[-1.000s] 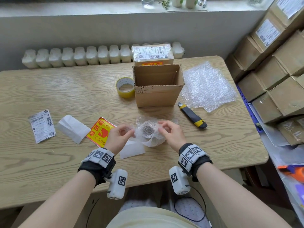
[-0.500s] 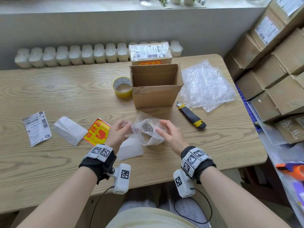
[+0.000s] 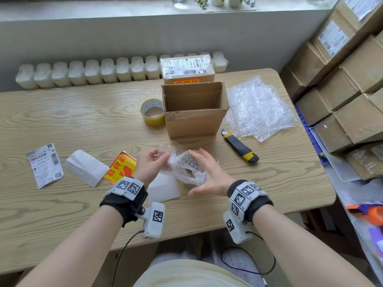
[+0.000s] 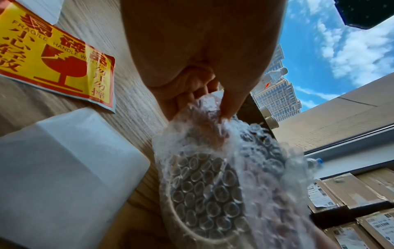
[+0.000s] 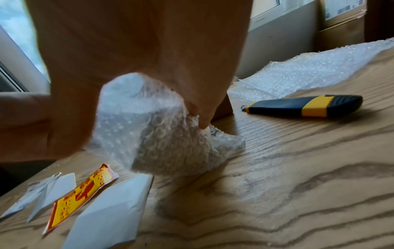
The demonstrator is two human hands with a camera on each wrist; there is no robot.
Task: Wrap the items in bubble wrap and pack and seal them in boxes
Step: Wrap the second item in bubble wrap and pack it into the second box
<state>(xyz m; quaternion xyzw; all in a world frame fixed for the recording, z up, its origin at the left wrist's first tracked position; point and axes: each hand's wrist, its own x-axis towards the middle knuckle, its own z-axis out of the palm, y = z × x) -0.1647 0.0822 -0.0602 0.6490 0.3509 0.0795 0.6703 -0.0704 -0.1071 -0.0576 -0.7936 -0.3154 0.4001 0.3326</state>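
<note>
A bubble-wrapped item [image 3: 187, 167] is held just above the table [image 3: 62, 121], at 6 o'clock from the open box [image 3: 194, 109]. The loose wrap is best drawn taut and folded flat before boxing. A wrap edge is pinched by the left hand [image 3: 150, 163]; the bundle's 3 o'clock side is cupped by the right hand [image 3: 211, 175], its fingertips curled into the wrap.

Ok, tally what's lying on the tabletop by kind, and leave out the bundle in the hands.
Cardboard boxes: 2, open box, sealed box
Tape rolls: 1, tape roll
Knives: 1, utility knife
Bubble wrap piles: 1, bubble wrap
Stickers and papers: 4, fragile sticker, shipping label, backing papers
Total: 9
</note>
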